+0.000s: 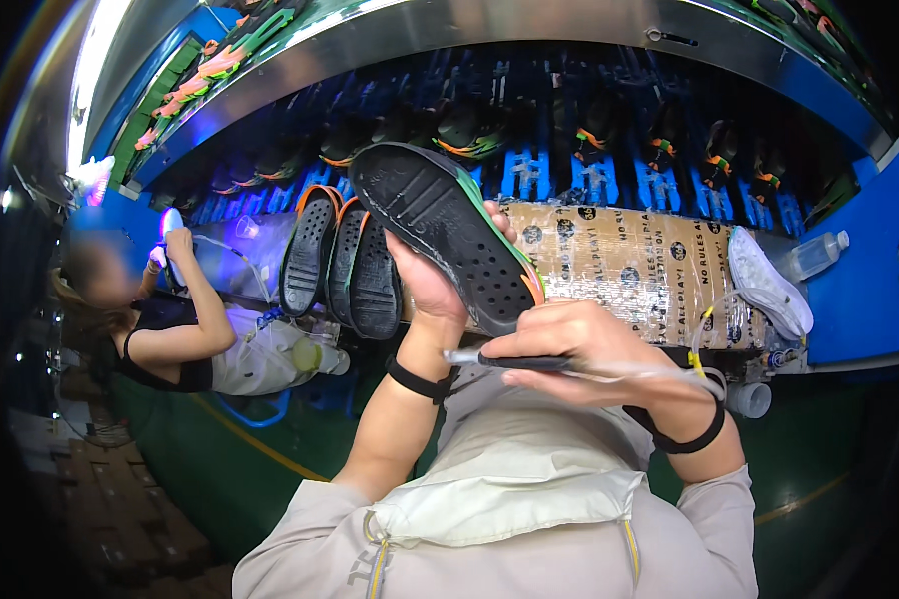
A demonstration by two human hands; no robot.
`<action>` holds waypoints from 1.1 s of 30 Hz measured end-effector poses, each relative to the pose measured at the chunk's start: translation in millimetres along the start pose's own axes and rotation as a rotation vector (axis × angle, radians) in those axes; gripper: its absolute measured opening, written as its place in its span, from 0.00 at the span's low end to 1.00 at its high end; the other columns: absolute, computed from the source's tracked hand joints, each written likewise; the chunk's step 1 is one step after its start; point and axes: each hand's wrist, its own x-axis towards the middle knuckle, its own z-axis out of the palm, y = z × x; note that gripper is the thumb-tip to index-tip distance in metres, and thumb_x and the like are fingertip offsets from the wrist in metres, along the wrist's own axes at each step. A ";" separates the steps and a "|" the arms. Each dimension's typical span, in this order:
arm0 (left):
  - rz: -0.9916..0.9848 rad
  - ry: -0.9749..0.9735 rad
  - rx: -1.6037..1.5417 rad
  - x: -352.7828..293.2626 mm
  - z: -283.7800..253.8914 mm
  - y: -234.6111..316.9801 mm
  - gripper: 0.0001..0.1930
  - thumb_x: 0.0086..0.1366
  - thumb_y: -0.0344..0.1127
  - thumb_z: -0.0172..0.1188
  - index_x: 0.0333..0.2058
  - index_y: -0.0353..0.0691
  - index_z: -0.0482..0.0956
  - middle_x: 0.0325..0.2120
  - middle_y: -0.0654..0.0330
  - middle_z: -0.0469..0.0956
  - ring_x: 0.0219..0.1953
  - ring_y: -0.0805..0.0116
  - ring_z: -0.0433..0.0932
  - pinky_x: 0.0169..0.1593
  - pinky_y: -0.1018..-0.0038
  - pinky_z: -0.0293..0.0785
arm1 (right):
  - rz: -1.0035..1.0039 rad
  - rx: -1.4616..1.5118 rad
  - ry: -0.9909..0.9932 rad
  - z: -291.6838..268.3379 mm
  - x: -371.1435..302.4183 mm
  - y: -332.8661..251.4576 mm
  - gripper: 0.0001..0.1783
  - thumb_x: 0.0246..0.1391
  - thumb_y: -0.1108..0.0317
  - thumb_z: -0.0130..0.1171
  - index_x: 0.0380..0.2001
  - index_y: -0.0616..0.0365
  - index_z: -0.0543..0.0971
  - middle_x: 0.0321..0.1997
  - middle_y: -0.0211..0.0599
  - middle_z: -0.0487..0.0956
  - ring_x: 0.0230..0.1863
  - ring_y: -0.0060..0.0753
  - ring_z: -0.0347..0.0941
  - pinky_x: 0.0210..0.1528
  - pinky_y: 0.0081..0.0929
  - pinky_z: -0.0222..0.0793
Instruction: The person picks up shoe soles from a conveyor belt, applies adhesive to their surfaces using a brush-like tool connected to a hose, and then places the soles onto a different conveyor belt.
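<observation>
My left hand (430, 285) is wrapped round a black shoe sole (440, 225) with an orange and green edge. The sole is tilted, its ridged and perforated face showing, and the fingertips appear at its far side. Close to the sole's near end, my right hand (584, 344) is closed round a slim, dark pen-like tool (524, 362) with a pale tip pointing left. A clear tube (649, 372) runs along that hand toward the right wrist. Whether the right fingers touch the sole, I cannot tell. Several similar black soles (310, 250) lean together just left of my left hand.
Cardboard wrapped in clear film (649, 265) covers the bench. At right are a white shoe (764, 285), a clear bottle (814, 257) and a tube. Beyond runs a rack with blue holders (594, 180) under a metal frame (469, 35). A co-worker (180, 319) works at left.
</observation>
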 end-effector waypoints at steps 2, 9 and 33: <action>0.036 -0.024 0.041 0.4 18.6 2.6 0.54 0.67 0.85 0.38 0.55 0.29 0.76 0.46 0.46 0.80 0.47 0.52 0.80 0.56 0.55 0.80 | 0.096 0.223 0.149 1.1 -2.3 2.0 0.15 0.57 0.73 0.73 0.48 0.57 0.89 0.33 0.44 0.84 0.35 0.51 0.82 0.40 0.40 0.78; 0.053 -0.149 0.151 14.0 34.2 23.7 0.57 0.64 0.87 0.39 0.62 0.31 0.73 0.49 0.46 0.79 0.47 0.52 0.79 0.58 0.53 0.78 | -0.025 0.072 -0.068 -21.6 -0.6 -3.2 0.18 0.55 0.74 0.75 0.51 0.56 0.89 0.35 0.42 0.85 0.36 0.43 0.82 0.39 0.37 0.76; -0.428 -0.318 1.268 85.6 99.3 21.5 0.43 0.76 0.74 0.48 0.51 0.33 0.89 0.43 0.54 0.88 0.44 0.66 0.85 0.51 0.68 0.81 | -0.006 -0.320 -0.259 -53.3 21.2 -12.4 0.20 0.54 0.76 0.74 0.52 0.56 0.87 0.35 0.41 0.82 0.35 0.46 0.81 0.38 0.40 0.77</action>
